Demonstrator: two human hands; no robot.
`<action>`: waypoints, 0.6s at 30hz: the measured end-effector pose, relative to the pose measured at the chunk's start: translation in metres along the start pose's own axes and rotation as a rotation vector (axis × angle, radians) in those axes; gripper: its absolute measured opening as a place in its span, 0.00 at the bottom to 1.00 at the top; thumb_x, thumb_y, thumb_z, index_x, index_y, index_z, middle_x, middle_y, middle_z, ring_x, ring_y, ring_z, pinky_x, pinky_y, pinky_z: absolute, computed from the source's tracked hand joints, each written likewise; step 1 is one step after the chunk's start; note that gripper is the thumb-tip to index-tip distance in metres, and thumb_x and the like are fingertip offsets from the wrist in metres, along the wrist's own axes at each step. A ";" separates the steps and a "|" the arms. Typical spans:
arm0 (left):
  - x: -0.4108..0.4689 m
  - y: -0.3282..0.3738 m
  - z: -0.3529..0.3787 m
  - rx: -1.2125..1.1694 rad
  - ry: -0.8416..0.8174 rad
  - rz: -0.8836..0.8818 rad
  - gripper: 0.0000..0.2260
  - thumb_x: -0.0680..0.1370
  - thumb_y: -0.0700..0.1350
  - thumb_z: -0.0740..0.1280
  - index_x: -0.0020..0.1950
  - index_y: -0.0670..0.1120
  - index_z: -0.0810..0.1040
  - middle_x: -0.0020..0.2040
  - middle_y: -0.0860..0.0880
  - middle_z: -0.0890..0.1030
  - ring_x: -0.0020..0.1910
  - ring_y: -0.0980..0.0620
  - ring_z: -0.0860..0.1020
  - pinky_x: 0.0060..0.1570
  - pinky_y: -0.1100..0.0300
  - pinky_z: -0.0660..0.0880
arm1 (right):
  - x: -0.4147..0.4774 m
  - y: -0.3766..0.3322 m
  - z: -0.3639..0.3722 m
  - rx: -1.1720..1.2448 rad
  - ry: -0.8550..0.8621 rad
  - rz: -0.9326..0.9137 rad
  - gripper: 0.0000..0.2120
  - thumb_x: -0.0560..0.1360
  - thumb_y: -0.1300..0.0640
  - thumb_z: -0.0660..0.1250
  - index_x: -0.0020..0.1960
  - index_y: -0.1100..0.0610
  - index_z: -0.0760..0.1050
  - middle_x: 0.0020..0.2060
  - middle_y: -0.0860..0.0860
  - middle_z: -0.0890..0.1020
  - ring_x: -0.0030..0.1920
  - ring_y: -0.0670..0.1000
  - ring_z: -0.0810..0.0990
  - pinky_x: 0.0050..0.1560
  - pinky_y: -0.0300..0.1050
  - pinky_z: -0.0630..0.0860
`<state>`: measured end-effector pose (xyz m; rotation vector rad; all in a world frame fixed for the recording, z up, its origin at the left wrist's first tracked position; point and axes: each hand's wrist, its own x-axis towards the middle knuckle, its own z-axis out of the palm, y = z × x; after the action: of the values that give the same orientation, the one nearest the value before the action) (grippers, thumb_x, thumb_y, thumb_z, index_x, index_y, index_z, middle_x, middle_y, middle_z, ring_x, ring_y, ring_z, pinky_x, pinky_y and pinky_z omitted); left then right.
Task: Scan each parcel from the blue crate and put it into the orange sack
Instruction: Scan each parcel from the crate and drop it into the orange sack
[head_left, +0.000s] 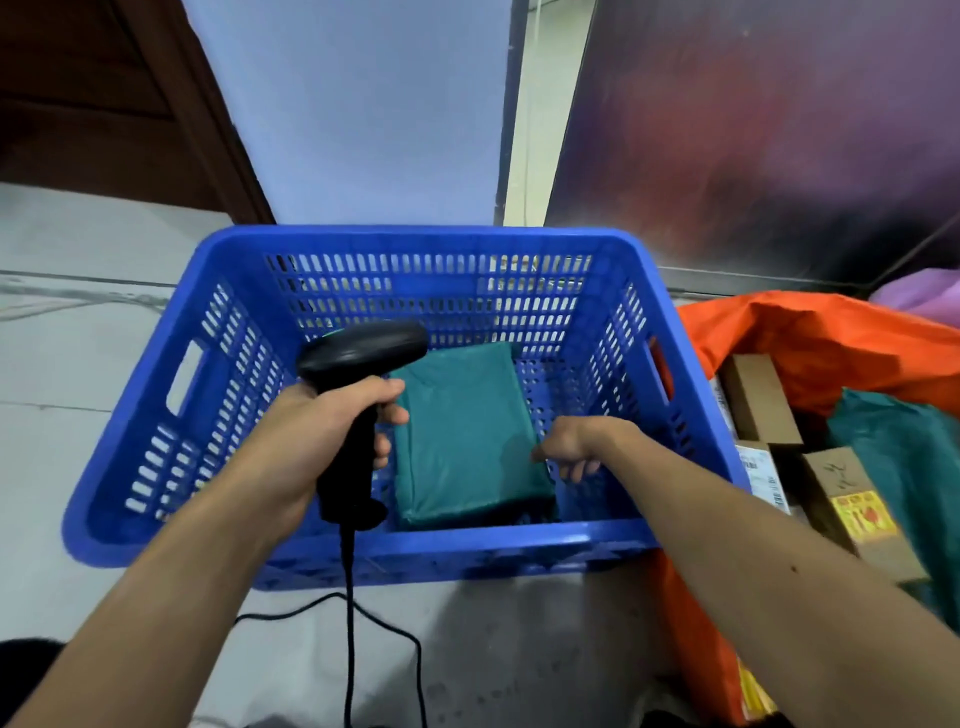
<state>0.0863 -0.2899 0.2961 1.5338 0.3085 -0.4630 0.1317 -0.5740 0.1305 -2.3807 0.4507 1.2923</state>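
The green parcel lies flat on the bottom of the blue crate, toward the near wall and a little right of centre. It looks like the only one left in there. No label shows on its upper face, so the barcode is probably underneath and the bag will need turning before a scan can read.

The right hand is down at the parcel's right edge, fingers half-curled, thumb at the edge. I cannot tell whether it has a hold yet. The film looks slick and slack, and a pinch on the edge alone could slip or let the contents sag and swing.

The left hand is wrapped firmly round the handle of the black scanner, held over the crate's left half with its head above the parcel's far corner. The cable hangs down and loops on the floor, where it could catch on the near rim.

Room is tight between the parcel and the crate's right wall, but open above. The orange sack stands just beside that wall, mouth open and already holding cardboard boxes. The lift has to clear the rim.
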 end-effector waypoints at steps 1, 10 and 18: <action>0.002 -0.001 0.001 0.001 -0.003 0.000 0.03 0.80 0.42 0.71 0.48 0.44 0.81 0.38 0.45 0.83 0.26 0.53 0.74 0.28 0.61 0.76 | 0.006 0.001 0.001 0.044 -0.021 0.017 0.16 0.84 0.46 0.62 0.48 0.59 0.71 0.33 0.56 0.76 0.28 0.55 0.71 0.34 0.48 0.70; 0.020 -0.008 0.005 0.029 -0.018 -0.027 0.03 0.79 0.41 0.71 0.46 0.43 0.81 0.37 0.45 0.83 0.27 0.52 0.74 0.27 0.61 0.76 | 0.061 0.013 0.014 0.237 0.034 0.045 0.15 0.83 0.52 0.66 0.49 0.65 0.74 0.43 0.62 0.82 0.43 0.59 0.82 0.49 0.55 0.81; 0.024 -0.003 0.000 -0.005 0.002 -0.039 0.03 0.79 0.40 0.71 0.47 0.43 0.81 0.38 0.45 0.83 0.26 0.53 0.74 0.27 0.62 0.75 | 0.077 0.008 0.006 0.216 0.167 0.071 0.15 0.80 0.55 0.72 0.40 0.65 0.76 0.28 0.59 0.82 0.21 0.52 0.77 0.25 0.42 0.73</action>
<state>0.1060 -0.2924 0.2823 1.5256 0.3415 -0.4904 0.1646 -0.5853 0.0606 -2.3153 0.6935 1.0196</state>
